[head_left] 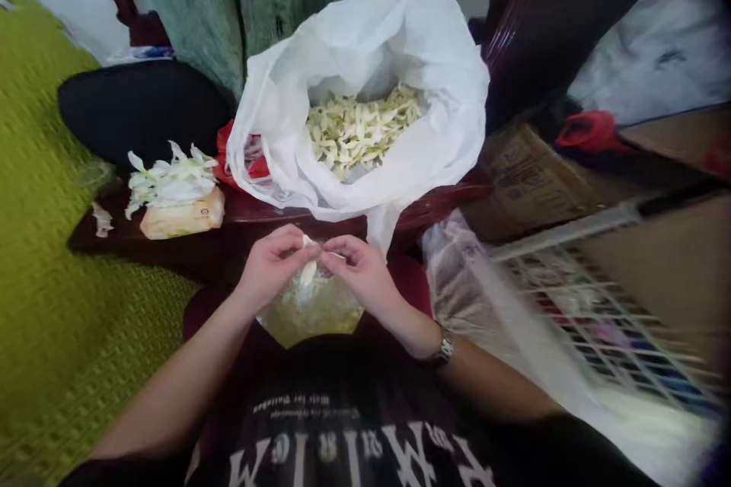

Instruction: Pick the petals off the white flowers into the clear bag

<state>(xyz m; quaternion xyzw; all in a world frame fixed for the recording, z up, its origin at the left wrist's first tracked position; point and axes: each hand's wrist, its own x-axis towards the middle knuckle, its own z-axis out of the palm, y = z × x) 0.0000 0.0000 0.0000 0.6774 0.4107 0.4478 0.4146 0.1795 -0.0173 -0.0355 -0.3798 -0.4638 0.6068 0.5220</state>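
My left hand (pixel 272 265) and my right hand (pixel 361 274) meet fingertip to fingertip in front of the bench edge. Both pinch a small white flower (pixel 309 272), whose pale petals hang below the fingers. Beneath them, on the lap, rests a shiny shallow container (pixel 308 313) with pale yellowish contents I cannot make out clearly. Just beyond the hands a large white plastic bag (pixel 451 122) stands wide open. Inside it lies a heap of cream-white slender blossoms (pixel 362 129). To the left, more white flowers (pixel 171 175) are piled on a small pale box (pixel 186 214).
The dark red wooden bench (pixel 251 222) carries the bag, a red plastic bag (pixel 225 156) and a black cushion-like object (pixel 145 110). Green cloth (pixel 188 7) hangs behind. Cardboard boxes (pixel 537 175) and a white wire rack (pixel 605 319) stand at right; a yellow-green textured mat (pixel 85 335) covers the left.
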